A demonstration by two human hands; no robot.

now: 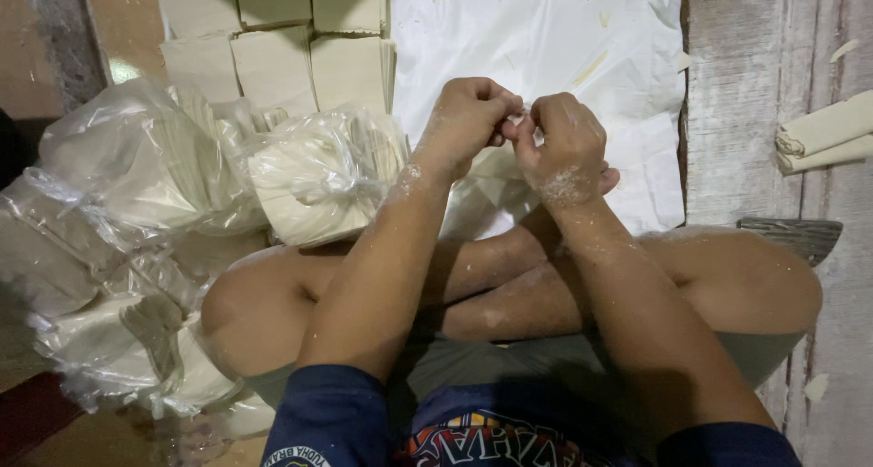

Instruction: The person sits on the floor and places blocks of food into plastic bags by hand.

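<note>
My left hand [468, 117] and my right hand [564, 144] meet in front of me, both dusted with white flour. Their fingers pinch together at the twisted neck of a clear plastic bag [486, 199] that holds a stack of pale thin sheets. The bag rests on my crossed legs [727, 276] below the hands. A tied clear bag of the same pale sheets [318, 176] lies just to the left of my left forearm.
Several more filled plastic bags [127, 185] pile up at the left. Unbagged square stacks of pale sheets [273, 58] sit at the top left. A white plastic sheet [546, 30] covers the surface ahead. Rolled pale sheets [823, 135] lie on wooden boards [737, 94] at the right.
</note>
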